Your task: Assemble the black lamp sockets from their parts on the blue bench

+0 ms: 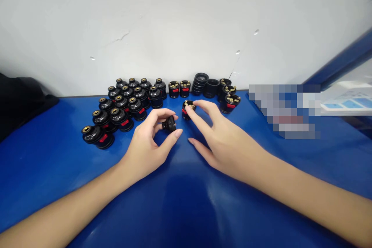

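Note:
My left hand [151,141] holds a small black cap piece [169,124] between thumb and fingers, just above the blue table [186,201]. My right hand [223,137] reaches forward and its fingertips grip a black socket core with brass contacts and a red tab [187,108] standing on the table. The two parts sit a few centimetres apart.
Several assembled black sockets with brass tops [124,104] stand in rows at the left rear. Two open cores [179,88], a stack of black rings [200,82] and more cores [229,99] line the white wall. A dark object [20,100] lies at far left; papers [345,100] at right.

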Motion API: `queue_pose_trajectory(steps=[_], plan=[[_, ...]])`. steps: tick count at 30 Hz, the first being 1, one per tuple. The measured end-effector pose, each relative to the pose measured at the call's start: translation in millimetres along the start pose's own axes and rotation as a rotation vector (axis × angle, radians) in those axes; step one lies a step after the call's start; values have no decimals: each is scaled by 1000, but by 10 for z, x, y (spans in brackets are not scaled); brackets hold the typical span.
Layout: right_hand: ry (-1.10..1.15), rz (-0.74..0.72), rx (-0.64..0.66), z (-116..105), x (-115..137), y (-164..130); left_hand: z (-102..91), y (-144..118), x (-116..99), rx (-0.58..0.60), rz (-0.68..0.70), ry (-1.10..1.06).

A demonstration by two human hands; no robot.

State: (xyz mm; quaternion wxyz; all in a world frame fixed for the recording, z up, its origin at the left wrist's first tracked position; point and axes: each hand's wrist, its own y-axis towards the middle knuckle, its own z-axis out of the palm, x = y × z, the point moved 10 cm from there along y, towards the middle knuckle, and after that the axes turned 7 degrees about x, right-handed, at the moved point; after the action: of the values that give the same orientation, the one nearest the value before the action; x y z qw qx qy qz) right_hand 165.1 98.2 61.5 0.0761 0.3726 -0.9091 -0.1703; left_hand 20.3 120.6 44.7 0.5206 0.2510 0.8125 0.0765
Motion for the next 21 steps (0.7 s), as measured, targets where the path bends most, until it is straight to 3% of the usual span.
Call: queue_pose_trajectory(steps=[6,16,21], plan=[[-41,-15,45,11,-105,94,8,6,71,-4,-57,-44],[-35,-17,81,97,-242,307,-45,9,88,-42,-55,62],[-103,-78,-19,7,-114,349,-45,13,130,-66,-75,-37]])
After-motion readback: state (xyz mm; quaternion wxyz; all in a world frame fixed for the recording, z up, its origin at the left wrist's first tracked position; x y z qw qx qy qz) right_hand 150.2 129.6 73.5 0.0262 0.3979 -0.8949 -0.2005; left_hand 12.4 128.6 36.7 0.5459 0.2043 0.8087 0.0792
